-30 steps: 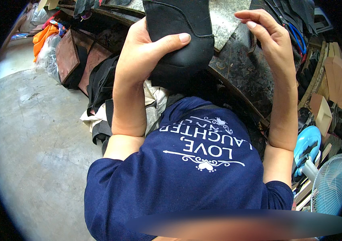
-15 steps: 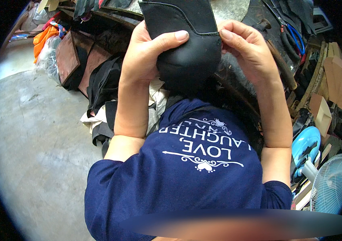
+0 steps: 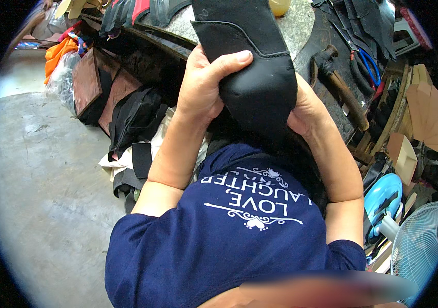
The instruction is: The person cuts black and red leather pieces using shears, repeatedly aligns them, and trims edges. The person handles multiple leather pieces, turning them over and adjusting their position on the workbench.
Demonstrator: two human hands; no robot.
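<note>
A black leather shoe upper, with a curved stitched seam across it, is held up in front of my chest. My left hand grips its left edge, the thumb lying flat on the front and the fingers behind. On the other side my right hand reaches behind the right edge of the upper. Its fingers are hidden by the leather, so their grip does not show.
Beyond the upper is a bench with a pale stone slab. A hammer and blue-handled scissors lie to the right. A fan stands at lower right. Wooden boards and dark cloth are on the left.
The upper sits lower and further right in view, showing more of its top part. My right hand has left its pinch at the seam's right end and slipped behind the leather.
</note>
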